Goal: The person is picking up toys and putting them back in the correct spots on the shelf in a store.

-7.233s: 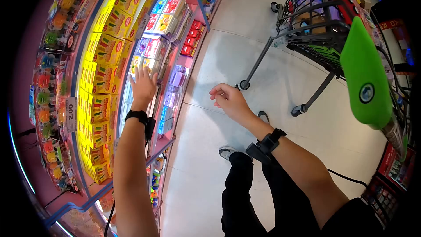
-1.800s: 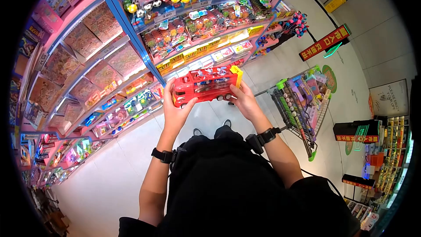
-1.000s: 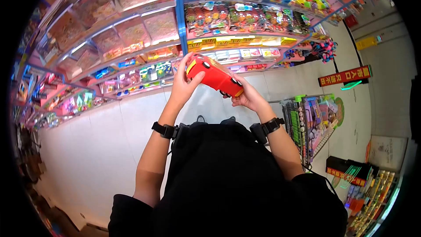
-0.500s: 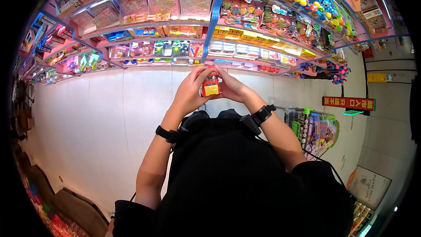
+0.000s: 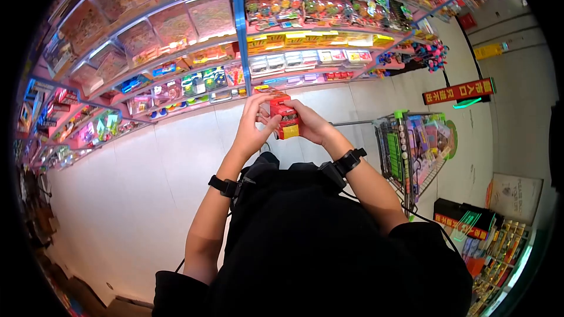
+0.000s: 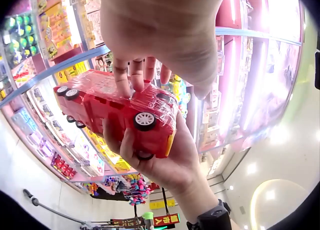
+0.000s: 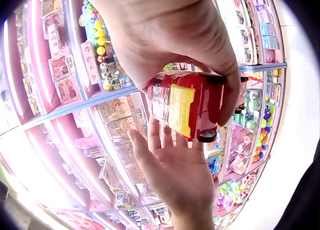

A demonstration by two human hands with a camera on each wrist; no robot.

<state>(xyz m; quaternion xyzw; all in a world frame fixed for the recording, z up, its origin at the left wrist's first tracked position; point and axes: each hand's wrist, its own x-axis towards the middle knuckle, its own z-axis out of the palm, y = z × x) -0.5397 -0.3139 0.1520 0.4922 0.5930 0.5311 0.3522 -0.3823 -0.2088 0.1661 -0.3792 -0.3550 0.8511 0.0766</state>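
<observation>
A red toy truck (image 5: 287,118) with a yellow end panel is held before the body, that end turned toward me. My right hand (image 5: 311,123) grips it; in the right wrist view the fingers wrap over its side (image 7: 207,97). In the left wrist view, clear plastic wrap covers the truck (image 6: 115,102) and white-hubbed wheels show. My left hand (image 5: 254,126) is on the other side, fingers spread. Its fingertips (image 6: 136,82) touch the wrap, and the palm (image 7: 182,177) faces the truck without closing round it.
Shelves of packaged toys and sweets (image 5: 317,38) line the front and left. A loaded shopping cart (image 5: 414,149) stands on the right. A red hanging sign (image 5: 458,91) is beyond it. Pale tiled floor (image 5: 153,199) lies below and to the left.
Earlier both hands were empty near the shelf; later both held the truck side-on. It has since been turned end-on toward me. The left hand's hold has loosened from half a second ago.
</observation>
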